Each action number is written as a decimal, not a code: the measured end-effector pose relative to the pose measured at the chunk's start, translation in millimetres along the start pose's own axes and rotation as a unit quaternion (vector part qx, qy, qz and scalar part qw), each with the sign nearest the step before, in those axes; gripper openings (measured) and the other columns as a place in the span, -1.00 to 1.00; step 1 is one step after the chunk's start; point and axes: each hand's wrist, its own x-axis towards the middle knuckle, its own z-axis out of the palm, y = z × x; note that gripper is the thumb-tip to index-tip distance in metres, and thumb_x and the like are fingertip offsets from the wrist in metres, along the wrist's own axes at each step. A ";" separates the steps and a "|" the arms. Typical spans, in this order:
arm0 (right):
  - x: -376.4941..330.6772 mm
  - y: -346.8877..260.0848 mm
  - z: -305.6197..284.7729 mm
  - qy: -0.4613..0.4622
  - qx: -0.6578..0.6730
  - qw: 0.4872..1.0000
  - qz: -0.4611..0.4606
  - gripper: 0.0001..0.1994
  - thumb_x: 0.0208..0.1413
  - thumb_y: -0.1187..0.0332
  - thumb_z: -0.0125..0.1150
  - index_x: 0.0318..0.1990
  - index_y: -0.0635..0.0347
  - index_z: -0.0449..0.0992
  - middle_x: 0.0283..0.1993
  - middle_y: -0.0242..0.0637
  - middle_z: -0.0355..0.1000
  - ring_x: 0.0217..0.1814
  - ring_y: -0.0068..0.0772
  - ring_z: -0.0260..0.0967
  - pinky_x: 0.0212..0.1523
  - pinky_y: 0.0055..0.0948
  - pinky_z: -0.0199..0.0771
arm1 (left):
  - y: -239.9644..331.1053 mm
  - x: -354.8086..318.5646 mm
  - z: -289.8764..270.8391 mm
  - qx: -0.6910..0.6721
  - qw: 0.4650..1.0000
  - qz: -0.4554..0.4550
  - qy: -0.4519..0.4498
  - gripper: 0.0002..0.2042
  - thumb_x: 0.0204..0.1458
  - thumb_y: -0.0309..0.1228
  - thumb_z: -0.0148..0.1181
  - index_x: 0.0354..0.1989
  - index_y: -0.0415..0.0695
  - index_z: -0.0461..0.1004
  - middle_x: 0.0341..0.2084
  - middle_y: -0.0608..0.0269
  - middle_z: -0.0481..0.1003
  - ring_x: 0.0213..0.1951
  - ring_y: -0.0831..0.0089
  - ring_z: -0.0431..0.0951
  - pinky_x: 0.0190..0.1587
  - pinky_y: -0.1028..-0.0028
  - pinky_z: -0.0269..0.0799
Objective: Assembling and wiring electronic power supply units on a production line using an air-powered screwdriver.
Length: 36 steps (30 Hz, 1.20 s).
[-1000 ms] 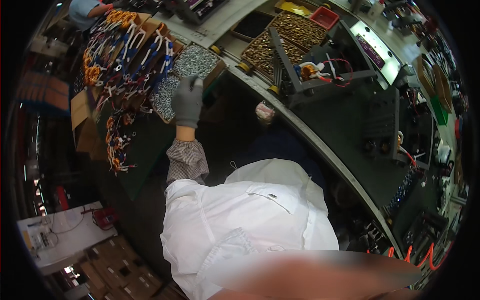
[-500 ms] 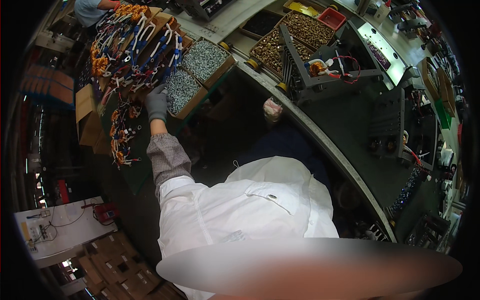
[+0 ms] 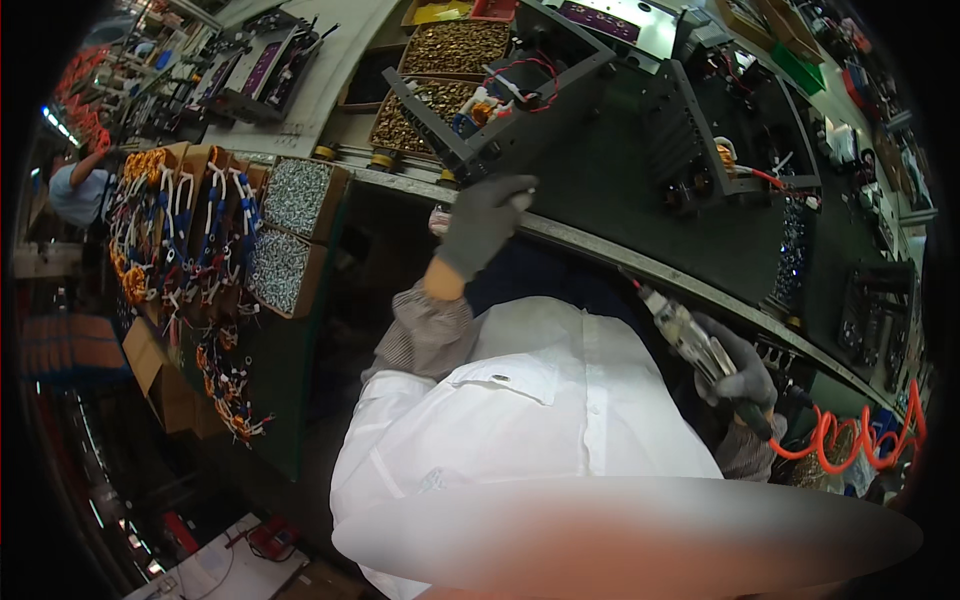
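The left hand (image 3: 487, 222), in a dark grey knitted glove, reaches out to the near edge of the dark green work surface (image 3: 620, 190), its fingers curled together at the front corner of an open black metal chassis frame (image 3: 500, 110); whether they pinch something small there cannot be told. That frame is a shallow, angular tray of thin black sheet metal, lying tilted across the bench edge, with red and black wires, a white connector and a small orange part showing inside it. The right hand (image 3: 738, 372), also gloved in grey, is closed around a slim pneumatic screwdriver (image 3: 690, 335) with a silvery barrel and dark grip, tip pointing up-left toward the bench; a coiled orange air hose (image 3: 850, 435) trails off just beside it. Behind the frame stand open boxes of brass-coloured screws (image 3: 455, 45). Well to the left, two cardboard boxes of silvery screws (image 3: 295, 195) sit beside bundles of orange, blue and white wire leads (image 3: 185, 235).
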 end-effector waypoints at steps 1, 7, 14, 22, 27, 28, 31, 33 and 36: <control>15.7 -9.3 10.6 0.012 -0.020 1.000 -0.002 0.07 -0.42 0.27 0.34 0.38 0.41 -0.02 0.09 0.13 0.36 -0.49 -0.40 0.42 -0.58 -0.55 0.39 | -23.3 24.6 32.2 0.157 0.975 0.150 0.054 -0.80 0.09 -0.43 0.13 -0.13 -0.10 0.57 -0.30 0.20 0.54 -0.43 0.42 0.56 -0.41 0.45 0.47; 82.7 -12.1 35.6 0.079 0.006 0.996 0.044 -0.20 -0.19 0.34 0.26 0.30 0.32 0.13 -0.21 -0.20 0.38 -0.49 -0.51 0.39 -0.53 -0.59 0.44 | -49.7 82.8 81.9 0.306 0.874 0.352 0.139 -0.81 0.08 -0.38 0.11 -0.14 -0.07 0.51 -0.24 0.16 0.50 -0.36 0.22 0.54 -0.36 0.33 0.47; 109.7 -3.3 39.7 -0.021 -0.011 1.000 0.001 -0.36 -0.22 0.35 0.19 0.14 0.34 0.28 -0.37 -0.32 0.36 -0.56 -0.61 0.31 -0.56 -0.62 0.37 | -20.9 30.2 41.0 -0.604 0.767 -0.169 -0.132 -0.80 0.16 -0.41 0.02 -0.13 -0.25 0.43 -0.50 0.31 0.45 -0.67 0.66 0.16 -0.70 0.68 0.08; 115.2 -2.4 53.3 -0.089 0.007 0.996 -0.009 -0.26 -0.31 0.47 0.17 0.22 0.33 0.23 -0.31 -0.31 0.32 -0.52 -0.58 0.30 -0.51 -0.56 0.39 | -8.4 15.2 32.7 -0.686 0.690 -0.095 -0.208 -0.77 0.15 -0.41 0.02 -0.10 -0.27 0.42 -0.50 0.28 0.46 -0.64 0.58 0.23 -0.68 0.65 0.15; 114.7 -2.2 56.6 -0.070 -0.044 0.996 -0.023 -0.26 -0.29 0.43 0.21 0.22 0.31 0.24 -0.31 -0.30 0.34 -0.50 -0.56 0.32 -0.48 -0.55 0.41 | 0.3 7.9 35.6 -0.672 0.716 -0.110 -0.154 -0.76 0.14 -0.39 0.03 -0.10 -0.28 0.42 -0.49 0.25 0.47 -0.56 0.50 0.38 -0.59 0.59 0.26; 115.2 -1.1 55.3 -0.058 -0.085 0.994 -0.027 -0.26 -0.28 0.41 0.22 0.22 0.31 0.24 -0.30 -0.29 0.36 -0.48 -0.54 0.34 -0.44 -0.54 0.43 | 2.7 3.7 36.7 -0.597 0.790 -0.100 -0.094 -0.75 0.13 -0.38 0.04 -0.10 -0.28 0.42 -0.50 0.25 0.47 -0.55 0.50 0.41 -0.58 0.59 0.26; 114.3 -10.9 58.8 -0.007 -0.319 0.942 -0.101 -0.24 -0.28 0.38 0.26 0.24 0.31 0.23 -0.25 -0.28 0.40 -0.39 -0.53 0.37 -0.34 -0.53 0.44 | 14.0 -2.4 32.1 -0.461 0.882 -0.093 -0.026 -0.73 0.11 -0.35 0.08 -0.09 -0.26 0.43 -0.50 0.27 0.47 -0.53 0.52 0.44 -0.57 0.59 0.26; 119.3 -8.1 55.7 -0.001 -0.317 0.937 -0.148 -0.23 -0.28 0.37 0.26 0.24 0.31 0.23 -0.24 -0.28 0.41 -0.36 -0.53 0.38 -0.30 -0.52 0.44 | 32.0 -6.1 19.1 -0.406 0.909 -0.096 -0.022 -0.72 0.10 -0.33 0.11 -0.09 -0.25 0.44 -0.50 0.28 0.47 -0.54 0.52 0.43 -0.57 0.59 0.25; 127.2 -15.7 55.3 0.012 -0.291 0.944 -0.155 -0.21 -0.29 0.38 0.28 0.26 0.31 0.23 -0.21 -0.27 0.42 -0.30 -0.52 0.38 -0.21 -0.49 0.43 | 47.3 -6.8 -11.3 -0.044 0.977 -0.151 -0.142 -0.68 0.08 -0.23 0.19 -0.13 -0.23 0.47 -0.47 0.26 0.48 -0.52 0.55 0.45 -0.54 0.61 0.30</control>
